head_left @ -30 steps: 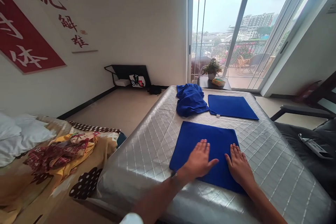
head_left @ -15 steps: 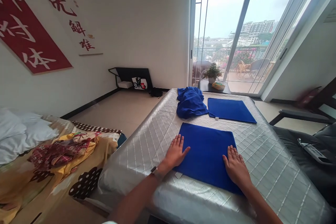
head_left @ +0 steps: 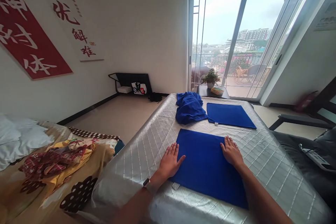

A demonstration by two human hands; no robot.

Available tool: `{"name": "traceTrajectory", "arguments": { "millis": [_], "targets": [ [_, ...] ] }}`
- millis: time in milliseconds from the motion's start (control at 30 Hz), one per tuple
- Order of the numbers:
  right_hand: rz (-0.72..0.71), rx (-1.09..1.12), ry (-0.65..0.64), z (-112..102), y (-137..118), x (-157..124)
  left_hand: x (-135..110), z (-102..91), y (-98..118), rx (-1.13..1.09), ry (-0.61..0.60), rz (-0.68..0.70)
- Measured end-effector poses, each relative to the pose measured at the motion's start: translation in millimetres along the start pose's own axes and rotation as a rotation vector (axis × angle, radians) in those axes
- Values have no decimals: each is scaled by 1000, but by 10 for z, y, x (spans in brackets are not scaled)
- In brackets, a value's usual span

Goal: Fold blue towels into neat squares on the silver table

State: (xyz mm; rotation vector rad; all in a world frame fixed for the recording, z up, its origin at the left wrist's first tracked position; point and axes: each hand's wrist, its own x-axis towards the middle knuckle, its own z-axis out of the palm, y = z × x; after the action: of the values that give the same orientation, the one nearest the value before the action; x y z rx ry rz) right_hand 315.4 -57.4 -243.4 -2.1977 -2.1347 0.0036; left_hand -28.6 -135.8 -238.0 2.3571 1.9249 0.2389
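A folded blue towel (head_left: 204, 162) lies flat on the silver quilted mattress (head_left: 147, 147) in front of me. My left hand (head_left: 170, 162) lies open and flat at the towel's left edge, thumb on the blue cloth. My right hand (head_left: 231, 151) rests open and flat on the towel's far right part. Further back, a second folded blue towel (head_left: 229, 115) lies flat, and a crumpled heap of blue towels (head_left: 189, 108) sits to its left.
A bed with a brown dotted blanket, white pillows and checked clothes (head_left: 49, 161) stands at the left. A dark chair with a remote (head_left: 313, 154) is at the right. A small table with a potted plant (head_left: 211, 77) stands before the glass balcony door.
My left hand slid from the middle of the towel to its left edge. My right hand moved up along the right side. The camera tilted a little.
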Motion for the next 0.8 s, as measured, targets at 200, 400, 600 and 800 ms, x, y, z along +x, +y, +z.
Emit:
{"name": "traceTrajectory", "arguments": {
  "millis": [200,400,600,800],
  "targets": [
    [-21,-8,60,167,62,2,439,-129,742,-40,32,163],
    [-70,-2,46,162,110,-19,1038,200,1868,-97,60,498],
    [-25,-11,52,168,80,-11,1106,236,1193,-98,30,302],
    [3,-3,34,167,42,8,1049,-8,79,-14,-7,-11]
  ]
}}
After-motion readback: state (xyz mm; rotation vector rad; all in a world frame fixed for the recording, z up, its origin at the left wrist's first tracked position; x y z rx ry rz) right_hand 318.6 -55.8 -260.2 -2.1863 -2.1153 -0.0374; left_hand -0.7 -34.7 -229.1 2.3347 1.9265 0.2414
